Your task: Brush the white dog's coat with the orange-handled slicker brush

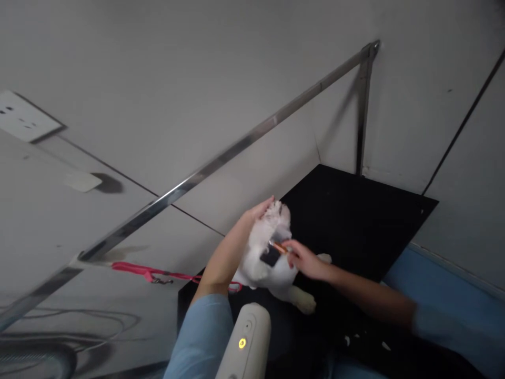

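Observation:
A small white dog [256, 242] is on a black table, its head raised and a front paw stretched out. My left hand [260, 209] lies along the side of its head, fingers extended; the thumb is hidden. Closed around the orange handle of a slicker brush [270, 256] is my right hand [302, 259]. The brush has a dark rectangular head and rests against the fur of the dog's chest. A pink leash [150, 272] with a metal clip runs toward the dog, passing behind my left forearm.
The black tabletop [347, 216] extends beyond the dog, with white tufts [385, 346] near its front. A metal bar [252, 137] crosses above on an upright post. A white device [246, 342] with a yellow light stands close in front. At left are a wall socket [27, 116] and cables.

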The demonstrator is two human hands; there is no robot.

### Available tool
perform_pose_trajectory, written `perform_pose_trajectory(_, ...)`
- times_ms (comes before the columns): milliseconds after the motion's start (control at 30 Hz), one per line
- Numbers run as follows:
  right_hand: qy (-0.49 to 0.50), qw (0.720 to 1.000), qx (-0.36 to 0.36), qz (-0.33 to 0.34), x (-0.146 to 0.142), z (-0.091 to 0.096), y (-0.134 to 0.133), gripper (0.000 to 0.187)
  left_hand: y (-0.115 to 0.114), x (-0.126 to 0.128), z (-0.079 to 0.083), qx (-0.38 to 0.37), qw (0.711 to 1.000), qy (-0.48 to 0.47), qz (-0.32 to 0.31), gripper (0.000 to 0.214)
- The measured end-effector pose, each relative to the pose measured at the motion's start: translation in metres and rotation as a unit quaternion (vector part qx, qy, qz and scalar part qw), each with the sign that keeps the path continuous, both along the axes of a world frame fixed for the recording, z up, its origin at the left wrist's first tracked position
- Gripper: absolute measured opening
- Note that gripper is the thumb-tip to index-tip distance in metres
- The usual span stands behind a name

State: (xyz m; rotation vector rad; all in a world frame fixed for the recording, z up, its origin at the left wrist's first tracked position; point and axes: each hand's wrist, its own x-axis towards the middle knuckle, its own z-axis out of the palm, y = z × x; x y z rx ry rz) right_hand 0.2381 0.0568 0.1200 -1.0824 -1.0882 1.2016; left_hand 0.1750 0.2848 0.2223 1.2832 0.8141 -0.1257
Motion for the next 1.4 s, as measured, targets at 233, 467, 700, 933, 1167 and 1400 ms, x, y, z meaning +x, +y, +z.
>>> perform_pose_trajectory(233,-0.012,0.998,-0.067,-0.014,0.017,-0.017,-0.031,0.022,-0.037,-0.011,-0.009,-0.111,0.993,-0.026,-0.015,0.050)
perform_pose_trajectory(467,-0.064,0.995,-0.054,-0.050,0.025,0.003,-0.051,0.033,-0.048,-0.002,0.002,-0.023,0.985,-0.087,-0.149,0.060)
perform_pose_trajectory(700,-0.113,0.983,-0.078,0.121,-0.021,-0.010,-0.066,0.028,-0.046,-0.029,0.018,0.097,0.985,-0.095,-0.110,0.062)
perform_pose_trajectory(933,-0.112,0.990,-0.082,-0.015,-0.027,-0.007,-0.042,0.028,-0.046,-0.034,0.027,0.200,0.975,-0.057,-0.076,0.056)
perform_pose_trajectory(1167,-0.093,0.994,-0.039,-0.035,-0.028,-0.009,-0.030,0.026,-0.046,-0.032,0.029,0.167,0.981,-0.064,-0.080,0.057)
perform_pose_trajectory(1400,-0.073,0.989,-0.124,0.046,-0.032,-0.005,-0.037,0.035,-0.042,-0.028,0.029,0.188,0.976,-0.076,-0.075,0.045)
